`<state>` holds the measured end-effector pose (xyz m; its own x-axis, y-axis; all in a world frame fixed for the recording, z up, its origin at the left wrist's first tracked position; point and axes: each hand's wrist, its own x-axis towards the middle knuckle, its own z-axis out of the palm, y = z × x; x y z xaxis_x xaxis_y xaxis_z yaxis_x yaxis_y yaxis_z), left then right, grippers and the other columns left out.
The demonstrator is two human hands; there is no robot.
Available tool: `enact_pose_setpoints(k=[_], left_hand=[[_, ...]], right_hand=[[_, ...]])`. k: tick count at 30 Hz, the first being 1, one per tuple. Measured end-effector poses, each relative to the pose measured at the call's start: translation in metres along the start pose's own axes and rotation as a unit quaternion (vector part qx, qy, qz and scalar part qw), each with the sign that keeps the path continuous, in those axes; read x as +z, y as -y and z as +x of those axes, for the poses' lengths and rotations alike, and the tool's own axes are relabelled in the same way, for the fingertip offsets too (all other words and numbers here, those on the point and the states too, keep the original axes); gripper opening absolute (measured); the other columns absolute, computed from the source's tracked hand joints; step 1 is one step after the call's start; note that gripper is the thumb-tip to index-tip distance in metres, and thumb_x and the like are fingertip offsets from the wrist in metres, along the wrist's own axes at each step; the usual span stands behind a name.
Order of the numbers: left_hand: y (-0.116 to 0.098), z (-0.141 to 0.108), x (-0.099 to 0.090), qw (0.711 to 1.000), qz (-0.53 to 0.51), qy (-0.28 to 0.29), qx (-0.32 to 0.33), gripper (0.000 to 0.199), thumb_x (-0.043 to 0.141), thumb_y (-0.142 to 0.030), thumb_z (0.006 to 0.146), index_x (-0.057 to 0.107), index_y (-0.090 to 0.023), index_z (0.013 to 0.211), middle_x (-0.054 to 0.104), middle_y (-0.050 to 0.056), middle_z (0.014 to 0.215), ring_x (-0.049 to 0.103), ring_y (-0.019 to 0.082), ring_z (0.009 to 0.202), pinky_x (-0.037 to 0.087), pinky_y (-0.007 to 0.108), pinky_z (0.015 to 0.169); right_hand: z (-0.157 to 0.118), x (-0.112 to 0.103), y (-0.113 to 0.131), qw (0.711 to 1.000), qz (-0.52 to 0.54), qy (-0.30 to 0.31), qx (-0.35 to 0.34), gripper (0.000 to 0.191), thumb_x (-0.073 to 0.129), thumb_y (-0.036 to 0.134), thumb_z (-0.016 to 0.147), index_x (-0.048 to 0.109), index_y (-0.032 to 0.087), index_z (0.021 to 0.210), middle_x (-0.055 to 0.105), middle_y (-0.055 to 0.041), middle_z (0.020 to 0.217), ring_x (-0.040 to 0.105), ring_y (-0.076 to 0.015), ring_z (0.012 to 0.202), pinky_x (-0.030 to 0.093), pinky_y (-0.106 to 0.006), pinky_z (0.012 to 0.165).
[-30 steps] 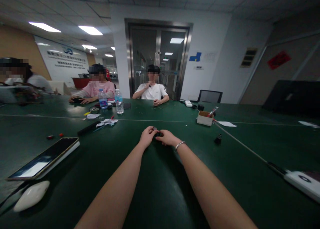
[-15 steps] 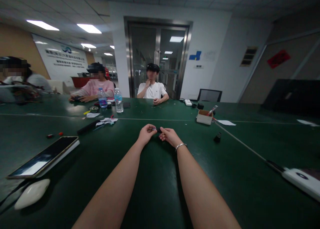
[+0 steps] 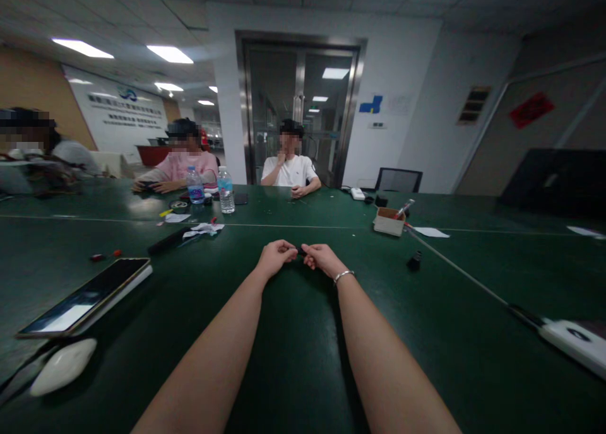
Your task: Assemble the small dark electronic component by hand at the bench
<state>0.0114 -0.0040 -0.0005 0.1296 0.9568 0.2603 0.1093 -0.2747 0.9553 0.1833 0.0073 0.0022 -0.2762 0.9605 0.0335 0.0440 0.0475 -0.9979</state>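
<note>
A small black object (image 3: pixel 300 251), its kind too small to make out, sits between my two hands just over the green table (image 3: pixel 293 333). My left hand (image 3: pixel 276 258) is closed, its thumb and fingertips pinching the object's left end. From the other side my right hand (image 3: pixel 322 259), below a silver bracelet (image 3: pixel 343 276), pinches the right end. The fingers cover most of the object. A small black item (image 3: pixel 415 261) stands on the table to the right of my hands.
Left lie a phone (image 3: pixel 88 295) on a white box, a white mouse (image 3: pixel 64 366) and crumpled paper (image 3: pixel 203 229). Water bottles (image 3: pixel 226 191), a small open box (image 3: pixel 389 222) and a power strip (image 3: pixel 575 342) stand farther around. Several people sit across the table.
My left hand has shifted slightly left and down. Less of the black object shows between my fingers; both hands still pinch it.
</note>
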Motion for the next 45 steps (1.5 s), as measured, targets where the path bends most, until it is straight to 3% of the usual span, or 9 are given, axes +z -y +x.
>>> enact_pose_setpoints(k=[6, 9, 13, 18, 23, 31, 37, 45], left_hand=[[0.002, 0.003, 0.002, 0.999, 0.025, 0.018, -0.034, 0.031, 0.064, -0.043, 0.071, 0.06, -0.013, 0.079, 0.067, 0.006, 0.067, 0.064, 0.016, 0.063, 0.05, 0.028, 0.061], [-0.003, 0.001, 0.003, 0.993, 0.107, 0.007, -0.046, 0.038, 0.052, -0.052, 0.078, 0.06, -0.015, 0.076, 0.065, 0.004, 0.059, 0.062, 0.015, 0.055, 0.046, 0.026, 0.056], [-0.015, -0.006, 0.004, 0.954, 0.295, -0.042, -0.028, 0.056, 0.029, -0.059, 0.084, 0.061, -0.017, 0.065, 0.06, 0.004, 0.05, 0.058, 0.018, 0.051, 0.041, 0.028, 0.055], [-0.023, -0.009, 0.007, 0.912, 0.404, -0.067, -0.027, 0.062, 0.02, -0.052, 0.089, 0.064, -0.017, 0.065, 0.065, 0.011, 0.067, 0.059, 0.022, 0.061, 0.037, 0.03, 0.057], [-0.023, -0.01, 0.006, 0.914, 0.404, -0.049, -0.013, 0.062, 0.018, -0.05, 0.09, 0.065, -0.017, 0.069, 0.064, 0.01, 0.068, 0.058, 0.021, 0.061, 0.036, 0.029, 0.057], [-0.024, -0.013, 0.007, 0.919, 0.383, -0.072, 0.054, 0.053, 0.02, -0.05, 0.091, 0.06, -0.02, 0.074, 0.061, 0.006, 0.069, 0.055, 0.018, 0.062, 0.033, 0.027, 0.057], [-0.019, -0.011, 0.01, 0.937, 0.331, -0.052, 0.101, 0.03, 0.03, -0.039, 0.091, 0.053, -0.02, 0.082, 0.058, 0.004, 0.079, 0.053, 0.016, 0.071, 0.037, 0.026, 0.064], [-0.013, -0.005, 0.008, 0.961, 0.259, -0.033, 0.087, 0.018, 0.036, -0.03, 0.089, 0.051, -0.02, 0.087, 0.056, 0.002, 0.078, 0.053, 0.014, 0.073, 0.04, 0.026, 0.069]], right_hand=[[-0.001, 0.0, -0.006, 0.999, 0.036, 0.002, -0.029, 0.03, 0.076, 0.033, 0.063, 0.058, 0.011, 0.071, 0.06, 0.0002, 0.053, 0.052, -0.0057, 0.044, 0.042, -0.016, 0.042], [-0.003, 0.001, -0.006, 0.998, 0.042, 0.001, -0.046, 0.032, 0.079, 0.026, 0.059, 0.057, 0.012, 0.077, 0.06, 0.0018, 0.057, 0.055, -0.0066, 0.048, 0.046, -0.018, 0.048], [-0.007, 0.002, -0.001, 0.997, 0.024, 0.015, -0.065, 0.034, 0.079, 0.02, 0.057, 0.057, 0.013, 0.083, 0.061, 0.0029, 0.063, 0.057, -0.0067, 0.05, 0.048, -0.019, 0.049], [-0.009, 0.002, 0.002, 0.997, 0.024, 0.025, -0.063, 0.035, 0.079, 0.015, 0.057, 0.058, 0.013, 0.085, 0.062, 0.0017, 0.069, 0.057, -0.0063, 0.051, 0.049, -0.019, 0.049], [-0.005, 0.002, 0.003, 0.999, 0.033, 0.031, -0.014, 0.021, 0.069, 0.027, 0.073, 0.057, 0.011, 0.075, 0.061, -0.0012, 0.057, 0.054, -0.0063, 0.045, 0.045, -0.017, 0.044], [-0.001, 0.011, 0.009, 0.998, -0.058, -0.03, 0.011, 0.049, 0.046, 0.055, 0.084, 0.052, 0.014, 0.059, 0.052, 0.0003, 0.04, 0.04, -0.0056, 0.03, 0.029, -0.018, 0.03], [-0.005, 0.012, 0.015, 0.996, -0.054, -0.056, 0.038, 0.051, 0.043, 0.057, 0.084, 0.045, 0.016, 0.053, 0.047, 0.0017, 0.037, 0.033, -0.0049, 0.027, 0.022, -0.019, 0.029], [-0.006, 0.012, 0.016, 0.997, -0.041, -0.053, 0.032, 0.048, 0.046, 0.055, 0.083, 0.047, 0.015, 0.056, 0.048, 0.0023, 0.04, 0.035, -0.0044, 0.028, 0.023, -0.018, 0.03]])
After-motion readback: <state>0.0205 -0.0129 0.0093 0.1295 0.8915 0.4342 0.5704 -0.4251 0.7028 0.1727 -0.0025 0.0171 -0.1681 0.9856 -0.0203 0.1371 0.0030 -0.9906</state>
